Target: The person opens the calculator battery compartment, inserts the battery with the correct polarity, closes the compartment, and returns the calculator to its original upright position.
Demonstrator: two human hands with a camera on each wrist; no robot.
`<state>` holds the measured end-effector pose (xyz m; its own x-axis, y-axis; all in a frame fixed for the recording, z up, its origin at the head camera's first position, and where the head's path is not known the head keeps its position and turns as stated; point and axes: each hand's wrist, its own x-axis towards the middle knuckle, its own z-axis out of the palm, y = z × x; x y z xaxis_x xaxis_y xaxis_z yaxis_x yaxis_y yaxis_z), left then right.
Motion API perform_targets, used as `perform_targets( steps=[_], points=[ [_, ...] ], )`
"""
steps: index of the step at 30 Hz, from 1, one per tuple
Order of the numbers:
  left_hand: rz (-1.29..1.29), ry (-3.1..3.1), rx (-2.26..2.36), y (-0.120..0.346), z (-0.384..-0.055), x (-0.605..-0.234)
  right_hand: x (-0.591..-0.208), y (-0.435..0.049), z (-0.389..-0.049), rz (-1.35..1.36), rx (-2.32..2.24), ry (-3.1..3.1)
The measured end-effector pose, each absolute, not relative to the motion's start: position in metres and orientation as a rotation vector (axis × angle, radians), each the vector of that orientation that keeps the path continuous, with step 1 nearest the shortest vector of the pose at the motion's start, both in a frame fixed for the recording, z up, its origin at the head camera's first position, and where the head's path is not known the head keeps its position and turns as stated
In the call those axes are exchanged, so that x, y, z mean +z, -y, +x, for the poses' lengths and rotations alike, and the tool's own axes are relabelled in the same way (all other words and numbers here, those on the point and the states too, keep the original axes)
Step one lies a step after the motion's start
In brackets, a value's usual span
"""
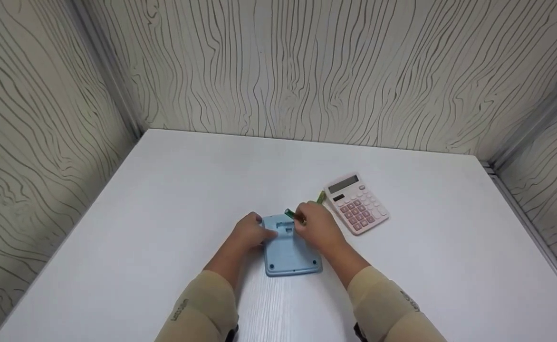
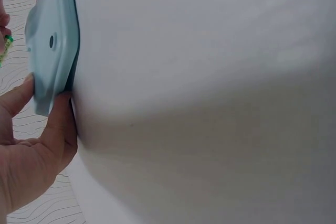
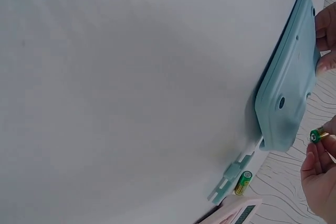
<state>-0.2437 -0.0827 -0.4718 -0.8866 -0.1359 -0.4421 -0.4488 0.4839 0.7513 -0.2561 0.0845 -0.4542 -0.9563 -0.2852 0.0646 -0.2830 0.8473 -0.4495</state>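
A light blue calculator point(image 1: 290, 254) lies face down on the white table, its battery compartment point(image 1: 285, 228) uncovered near the far end. My left hand point(image 1: 251, 232) grips its left edge, thumb on the back and fingers along the side, as the left wrist view also shows. Over the compartment's right side, my right hand point(image 1: 320, 227) pinches a green battery point(image 1: 290, 213) between thumb and fingers. In the right wrist view, this battery point(image 3: 315, 136) is held above the calculator's back. A second green-and-yellow battery point(image 3: 243, 182) lies beside the blue battery cover point(image 3: 231, 177).
Right of the blue calculator, a pink calculator point(image 1: 357, 204) lies face up and angled, close to the loose battery. Wood-grain patterned panels point(image 1: 288, 71) stand behind the white table point(image 1: 202, 166) and at both sides.
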Motion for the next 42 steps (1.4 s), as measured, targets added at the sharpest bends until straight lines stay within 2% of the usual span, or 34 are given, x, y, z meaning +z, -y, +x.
perform_targets(
  steps=[31, 42],
  points=[
    [-0.493, -2.427, 1.340, 0.081, -0.245, -0.471, -0.458, -0.065, -0.260, -0.515, -0.503, -2.944],
    [-0.429, -2.464, 1.338, 0.085, -0.244, -0.473, -0.463, -0.061, -0.256, -0.751, -0.547, -3.022]
  ],
)
